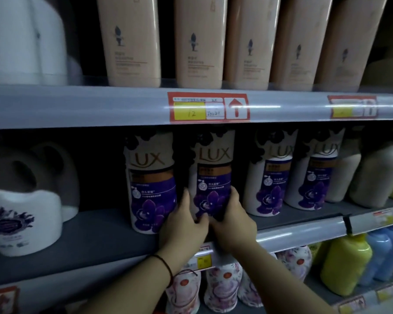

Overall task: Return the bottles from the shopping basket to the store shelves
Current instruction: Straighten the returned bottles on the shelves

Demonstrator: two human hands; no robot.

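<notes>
1. Held upright: tall white plastic bottle with purple flower label and cream "LUX" collar (210, 175), long axis vertical, base low over the front edge of the grey middle shelf (95, 225), though whether resting on it cannot be told, since both hands cover the base.
2. Left hand (183, 225) curled round the bottle's lower left side, thumb across the label; grip clenched on the bottle.
3. Right hand (233, 223) curled round the lower right side, fingers up along the label's edge; likewise grasping the bottle.
4. Both hands about equally near, one either side, low on the body and well below the collar.
5. Placed in a gap of the row: matching purple-label bottle (151, 184) just beside on the left, two more matching bottles (269, 177) to the right, further back from the front edge.
6. Likely next: straight push toward the shelf's back edge to line up with the right-hand neighbours. Top-heavy risk judged real with so low a hold; collar close under the upper shelf's price rail (123, 107).
</notes>
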